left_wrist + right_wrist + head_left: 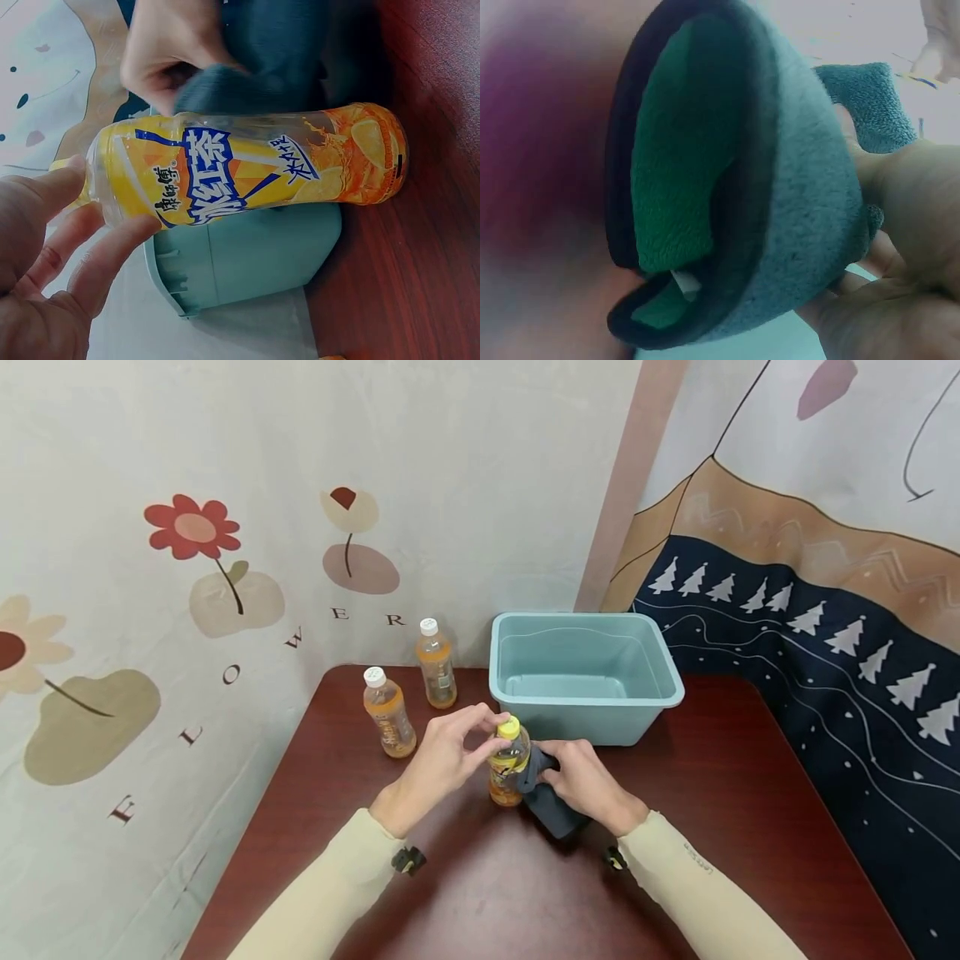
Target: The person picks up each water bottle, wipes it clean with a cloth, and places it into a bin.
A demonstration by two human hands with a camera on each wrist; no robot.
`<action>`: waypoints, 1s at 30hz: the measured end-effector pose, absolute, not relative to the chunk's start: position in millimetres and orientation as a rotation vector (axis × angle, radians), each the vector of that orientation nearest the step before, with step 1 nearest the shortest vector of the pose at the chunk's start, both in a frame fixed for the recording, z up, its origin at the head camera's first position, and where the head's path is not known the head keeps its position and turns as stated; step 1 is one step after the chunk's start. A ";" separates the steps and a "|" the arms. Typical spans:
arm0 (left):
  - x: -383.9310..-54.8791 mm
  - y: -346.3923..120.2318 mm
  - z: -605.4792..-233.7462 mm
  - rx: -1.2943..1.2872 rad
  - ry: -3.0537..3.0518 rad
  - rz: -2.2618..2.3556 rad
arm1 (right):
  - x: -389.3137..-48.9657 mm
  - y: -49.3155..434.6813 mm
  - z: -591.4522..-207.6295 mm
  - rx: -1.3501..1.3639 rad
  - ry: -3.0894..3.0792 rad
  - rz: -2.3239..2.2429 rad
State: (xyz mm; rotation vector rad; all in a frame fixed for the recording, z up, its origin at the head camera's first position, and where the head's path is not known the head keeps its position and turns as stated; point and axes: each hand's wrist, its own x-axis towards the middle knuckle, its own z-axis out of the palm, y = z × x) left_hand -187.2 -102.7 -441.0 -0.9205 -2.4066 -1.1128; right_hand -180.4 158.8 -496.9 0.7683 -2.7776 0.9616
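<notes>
A plastic iced tea bottle (506, 770) with a yellow cap and yellow label stands near the middle of the table. My left hand (444, 753) pinches it at the cap, thumb on one side and fingers on the other. In the left wrist view, orange slices are printed toward the base of the bottle (225, 169). Bunched in my right hand (588, 783) is a dark grey cloth (555, 810), its upper fold up against the bottle's right side. The right wrist view shows the cloth (810, 187) curling open, with a dark edging and a small white tag.
Two white-capped bottles with orange bands, one nearer (392, 718) and one farther (437, 668), stand to the left. Behind my right hand, a light blue plastic bin (577, 722) sits at the table's back edge. Printed curtains hang behind the dark red table (480, 893).
</notes>
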 end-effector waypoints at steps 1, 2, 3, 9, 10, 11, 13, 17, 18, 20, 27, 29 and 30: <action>-187.5 -103.0 -440.9 -0.918 -2.403 -1.119 | -179.7 159.9 -492.6 0.760 -2.772 0.977; -187.9 -103.4 -441.0 -0.918 -2.400 -1.123 | -179.0 160.6 -488.3 0.753 -2.764 0.982; -188.1 -103.8 -441.2 -0.917 -2.400 -1.125 | -178.2 161.4 -484.1 0.749 -2.755 0.985; -189.0 -103.6 -441.7 -0.919 -2.405 -1.128 | -174.5 165.0 -460.3 0.741 -2.674 0.998; -188.9 -103.4 -441.3 -0.922 -2.403 -1.133 | -174.4 165.3 -457.1 0.749 -2.658 1.009; -188.8 -103.3 -440.9 -0.925 -2.401 -1.134 | -174.4 165.4 -454.0 0.759 -2.643 1.022; -188.8 -103.4 -440.3 -0.930 -2.393 -1.139 | -175.0 165.7 -448.9 0.788 -2.614 1.040; -189.6 -104.7 -439.8 -0.941 -2.384 -1.142 | -176.9 164.1 -441.3 0.859 -2.586 1.037; -189.8 -105.0 -439.5 -0.941 -2.385 -1.145 | -177.4 163.6 -439.6 0.878 -2.589 1.024; -190.2 -105.3 -439.1 -0.947 -2.388 -1.151 | -178.1 162.6 -436.6 0.911 -2.604 0.999; -189.5 -104.9 -439.1 -0.960 -2.395 -1.135 | -179.4 161.3 -434.4 0.994 -2.642 0.859; -189.4 -104.6 -438.8 -0.965 -2.390 -1.136 | -179.9 161.5 -433.5 1.000 -2.640 0.834; -189.3 -104.6 -438.1 -0.966 -2.390 -1.135 | -180.2 161.6 -433.0 1.000 -2.640 0.830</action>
